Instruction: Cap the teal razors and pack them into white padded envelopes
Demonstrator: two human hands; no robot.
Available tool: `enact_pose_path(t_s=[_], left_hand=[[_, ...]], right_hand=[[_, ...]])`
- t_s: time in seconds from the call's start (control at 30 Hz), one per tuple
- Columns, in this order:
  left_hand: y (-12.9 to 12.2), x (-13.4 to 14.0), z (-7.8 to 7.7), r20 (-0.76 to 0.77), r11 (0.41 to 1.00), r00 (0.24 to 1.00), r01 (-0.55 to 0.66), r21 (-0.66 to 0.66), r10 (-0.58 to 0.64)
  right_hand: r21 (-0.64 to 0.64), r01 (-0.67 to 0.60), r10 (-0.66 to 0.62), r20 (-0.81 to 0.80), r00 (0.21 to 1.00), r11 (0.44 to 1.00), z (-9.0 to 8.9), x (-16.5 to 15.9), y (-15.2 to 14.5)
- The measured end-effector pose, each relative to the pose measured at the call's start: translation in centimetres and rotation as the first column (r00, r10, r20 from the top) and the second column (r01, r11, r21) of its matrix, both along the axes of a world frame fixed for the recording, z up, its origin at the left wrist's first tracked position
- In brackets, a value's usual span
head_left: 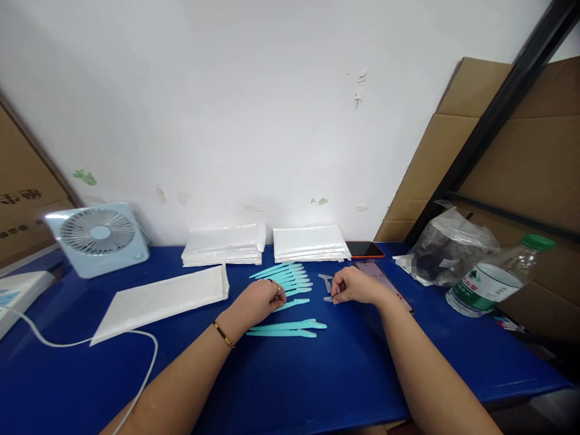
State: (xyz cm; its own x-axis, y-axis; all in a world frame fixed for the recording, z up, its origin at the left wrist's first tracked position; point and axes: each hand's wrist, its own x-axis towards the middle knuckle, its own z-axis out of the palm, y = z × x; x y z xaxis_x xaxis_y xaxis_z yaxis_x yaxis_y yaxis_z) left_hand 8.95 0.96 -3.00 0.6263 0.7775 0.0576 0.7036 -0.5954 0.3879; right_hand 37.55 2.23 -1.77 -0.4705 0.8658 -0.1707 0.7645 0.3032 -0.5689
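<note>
My left hand point(260, 297) is closed on the handle of a teal eyebrow razor point(296, 301), its narrow end pointing right. Just beyond it, several more teal razors point(290, 275) lie fanned side by side. Nearer to me rest a few loose razors point(290, 329), one partly over another. My right hand point(356, 286) pinches a small translucent blade cap point(328, 299) between thumb and fingertips, close to the table. Beside those fingers lie a couple of similar translucent caps point(325, 277). A gap separates the held razor from the held cap.
Two stacks of white padded mailers point(224, 241) stand against the wall, and a single mailer point(165, 299) lies left. A blue fan point(99, 238), white cable point(149, 356), two phones point(385, 281), a clear bag point(446, 248) and a green-capped bottle point(493, 281) surround the blue table point(290, 386).
</note>
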Motion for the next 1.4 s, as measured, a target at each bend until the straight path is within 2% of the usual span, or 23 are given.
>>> enact_pose_path(t_s=[0.13,0.37,0.53,0.63,0.8,0.87,0.93,1.03,1.2,1.27,1.4], left_hand=[[-0.1,0.1,0.0,0.015,0.999,1.000,-0.028,0.017,0.028],[-0.1,0.5,-0.5,0.030,0.997,0.999,-0.014,-0.073,0.017],[0.5,0.8,-1.2,0.059,0.998,0.997,-0.037,-0.046,0.039],[0.9,0.8,-1.4,0.055,0.998,0.997,-0.056,-0.017,0.057],[0.7,0.4,-0.8,0.104,0.997,0.992,-0.074,0.000,0.073],[0.2,0.1,-0.1,0.149,0.997,0.987,-0.055,-0.055,0.063],[-0.4,-0.1,0.7,0.154,0.988,0.988,0.021,-0.152,0.002],[-1.2,-0.1,1.3,0.102,0.960,0.989,0.132,-0.246,-0.110],[-1.5,0.2,1.0,0.071,0.943,0.991,0.129,-0.306,-0.113],[-1.4,0.3,0.9,0.068,0.943,0.991,0.130,-0.307,-0.114],[-1.4,0.4,1.1,0.041,0.975,0.994,0.109,-0.194,-0.103]], right_hand=[[0.020,-0.015,0.016,-0.019,1.000,1.000,-0.2,-0.9,0.0],[0.070,-0.018,0.023,-0.080,0.997,0.997,-1.0,-2.9,-0.3],[0.094,0.018,-0.005,-0.130,0.992,0.995,-1.8,-4.9,-0.5],[0.173,0.030,-0.003,-0.153,0.988,0.984,-2.0,-5.6,-0.3],[0.303,0.043,0.013,-0.181,0.983,0.952,-0.6,-3.6,-0.2],[0.322,0.079,-0.023,-0.172,0.985,0.943,0.1,-2.0,-0.2],[0.300,0.055,-0.018,-0.123,0.992,0.952,0.5,-0.8,-0.1],[0.264,-0.023,0.036,-0.047,0.998,0.964,0.2,-0.3,0.1],[0.285,-0.078,0.081,0.000,0.997,0.955,-0.6,-0.9,0.5],[0.296,-0.079,0.082,0.002,0.997,0.952,-0.6,-1.1,0.4],[0.311,-0.069,0.067,0.016,0.998,0.948,-0.6,-1.4,0.3]])
